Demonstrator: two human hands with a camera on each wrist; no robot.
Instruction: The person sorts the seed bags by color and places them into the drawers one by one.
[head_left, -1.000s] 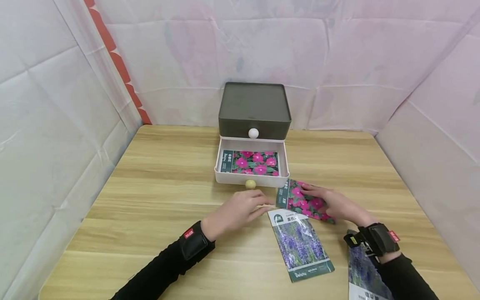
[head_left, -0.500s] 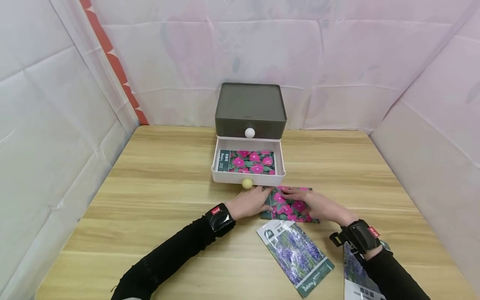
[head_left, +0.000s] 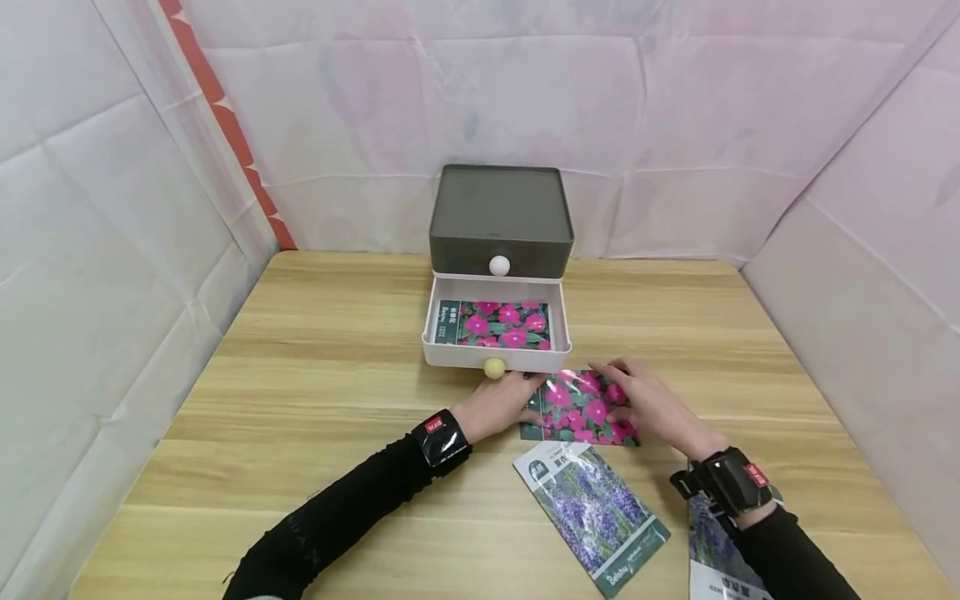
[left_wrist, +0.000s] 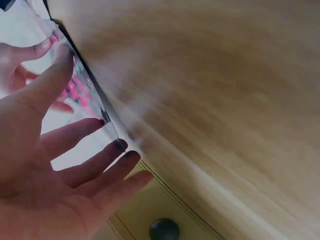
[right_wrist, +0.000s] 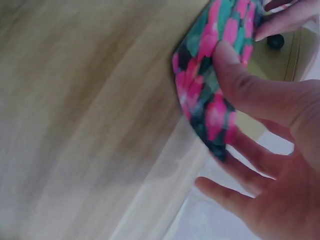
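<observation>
A seed packet printed with pink flowers (head_left: 577, 407) hangs just above the wooden table (head_left: 330, 392), in front of the open drawer. My left hand (head_left: 525, 398) pinches its left edge, and the left wrist view shows the thumb (left_wrist: 56, 62) on top with the fingers at the edge. My right hand (head_left: 618, 396) grips the right end; in the right wrist view its thumb (right_wrist: 235, 70) presses on the packet (right_wrist: 205, 70) with the fingers underneath. A matching pink packet (head_left: 498, 323) lies flat inside the drawer (head_left: 495, 358).
The drawer belongs to a small grey-topped organizer (head_left: 501, 208) at the back of the table, with a white knob (head_left: 498, 266) and a yellow knob (head_left: 494, 367). A lavender packet (head_left: 592, 510) lies nearer me, and another (head_left: 716, 562) under my right forearm. Padded walls enclose the table.
My left hand reached over and took the packet's left edge. The packet swung from a slant to lie level, and my right hand slid toward its right end.
</observation>
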